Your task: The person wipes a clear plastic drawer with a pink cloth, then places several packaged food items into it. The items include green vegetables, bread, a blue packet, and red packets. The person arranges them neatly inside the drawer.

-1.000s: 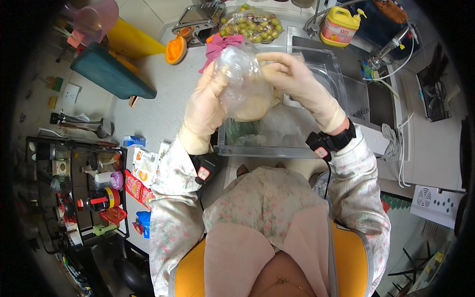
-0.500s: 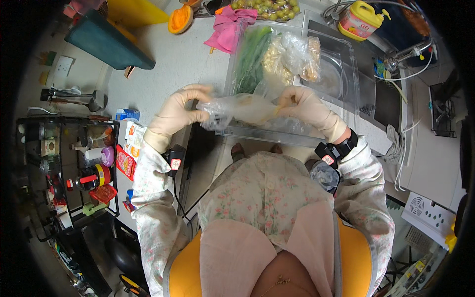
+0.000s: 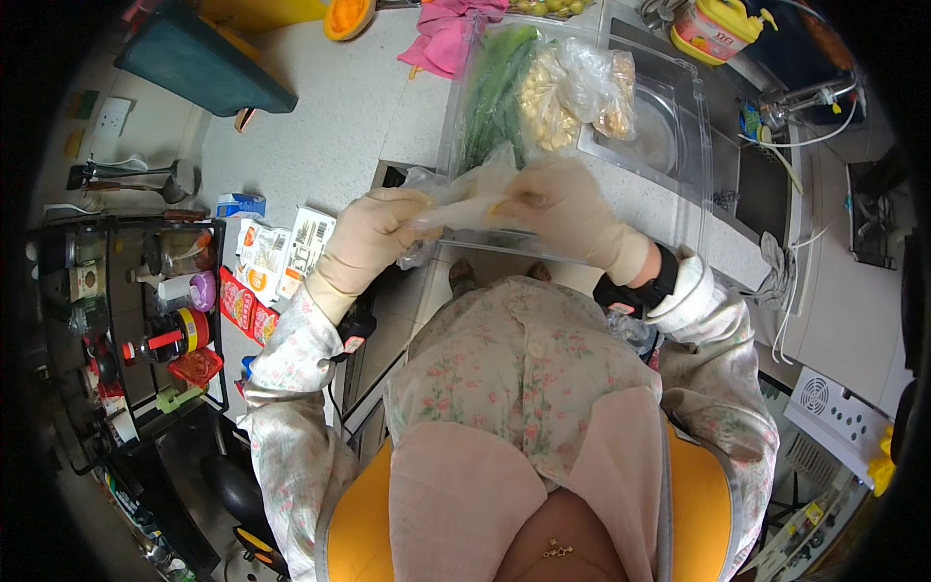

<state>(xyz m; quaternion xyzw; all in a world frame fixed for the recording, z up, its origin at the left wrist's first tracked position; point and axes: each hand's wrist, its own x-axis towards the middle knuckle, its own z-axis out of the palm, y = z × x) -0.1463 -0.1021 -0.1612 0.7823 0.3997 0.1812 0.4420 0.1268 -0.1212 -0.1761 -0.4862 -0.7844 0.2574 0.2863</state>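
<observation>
My left hand (image 3: 373, 236), in a pale rubber glove, is closed on one end of a thin clear plastic bag (image 3: 464, 202). My gloved right hand (image 3: 574, 215) grips the bag's other end, its fingers slightly smeared by motion. The bag is bunched and stretched between both hands; any contents are hard to make out. It hangs over the near edge of a clear plastic bin (image 3: 700, 160). Inside the bin lie long green leafy vegetables (image 3: 493, 102), a bag of pale yellowish pieces (image 3: 548, 112) and another bag of light brown food (image 3: 617, 102).
A metal sink (image 3: 752, 209) with a faucet lies to the right, near a yellow jug (image 3: 713, 31). A pink cloth (image 3: 441, 44) and a cut pumpkin half (image 3: 347, 17) sit at the back. Left are seasoning packets (image 3: 247, 303) and a black rack (image 3: 126, 291) of jars.
Both hands have shifted: my left moved nearer and slightly left, my right turned inward over the bag. The bag is more bunched and twisted. The whole view has tilted somewhat.
</observation>
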